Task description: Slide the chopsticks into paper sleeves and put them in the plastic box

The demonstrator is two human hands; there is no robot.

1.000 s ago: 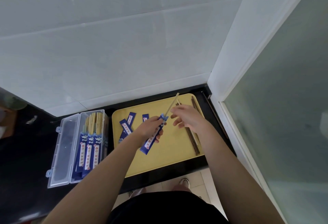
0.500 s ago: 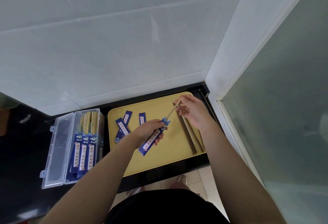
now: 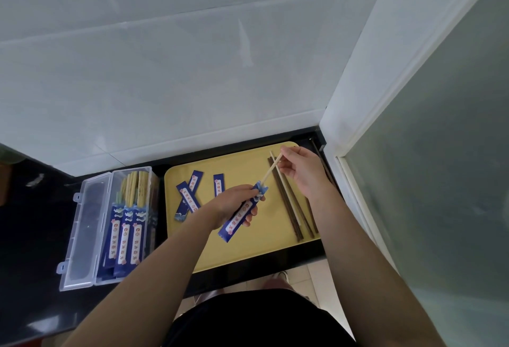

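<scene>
My left hand [image 3: 234, 203] grips a blue sleeve [image 3: 242, 213] over the yellow tray [image 3: 248, 253], mouth toward 1 o'clock. My right hand [image 3: 300, 173] pinches a pale chopstick [image 3: 271, 169], its tip just entering the sleeve. At 3 o'clock, loose chopsticks [image 3: 292, 206] lie on the tray; spare sleeves [image 3: 190, 195] at 10 o'clock. The open box [image 3: 82, 225], at 9 o'clock, holds sleeved pairs. Step in hand: sleeving. Next, I judge, push straight along the sleeve, then carry it to the box.
</scene>
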